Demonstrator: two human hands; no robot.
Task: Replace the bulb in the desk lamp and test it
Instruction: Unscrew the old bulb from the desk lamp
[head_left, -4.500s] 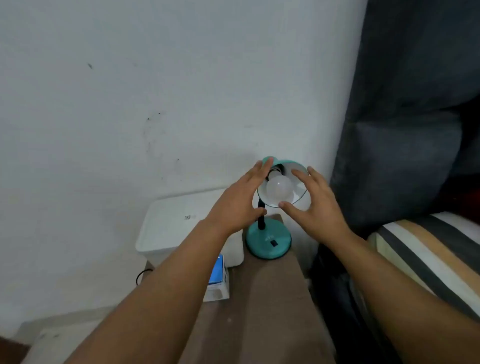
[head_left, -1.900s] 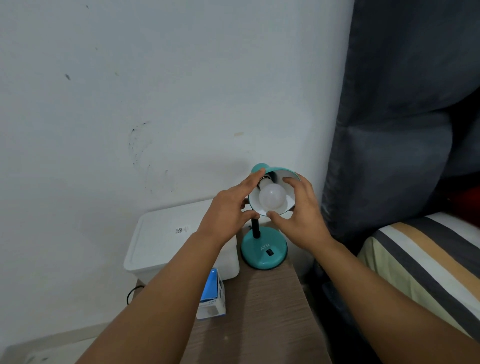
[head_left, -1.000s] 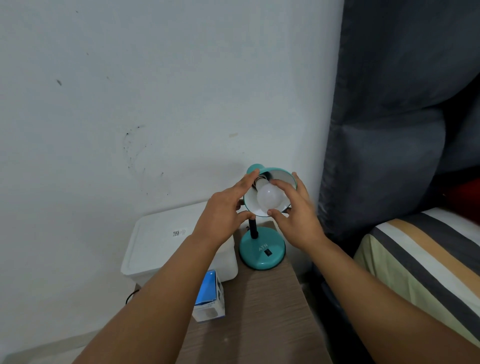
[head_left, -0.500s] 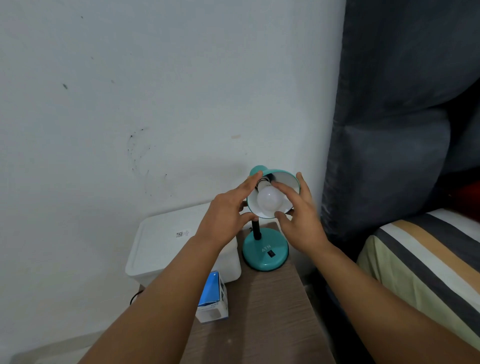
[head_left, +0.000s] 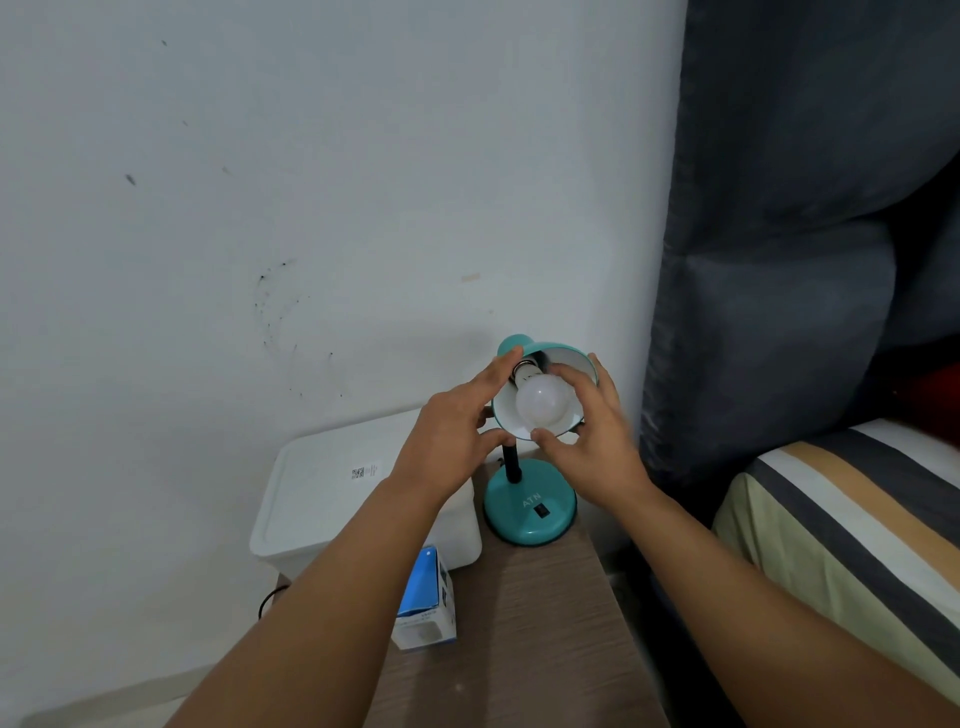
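Observation:
A teal desk lamp (head_left: 530, 512) stands on a brown wooden bedside table (head_left: 540, 623), its shade tilted toward me. A white frosted bulb (head_left: 543, 408) sits in the socket inside the shade, unlit. My left hand (head_left: 452, 447) holds the left rim of the shade, index finger along the top and thumb under the lower rim. My right hand (head_left: 592, 441) grips the bulb, fingers over its top and thumb below it. A black switch (head_left: 542, 511) shows on the lamp's round base.
A blue and white bulb box (head_left: 426, 603) lies on the table beside my left forearm. A white lidded plastic box (head_left: 337, 493) stands left of the lamp against the white wall. A dark headboard (head_left: 779, 260) and a striped bed (head_left: 857, 519) are on the right.
My right hand's fingers have shifted around the bulb, and more of the bulb's neck now shows outside the socket. My left hand has stayed on the shade.

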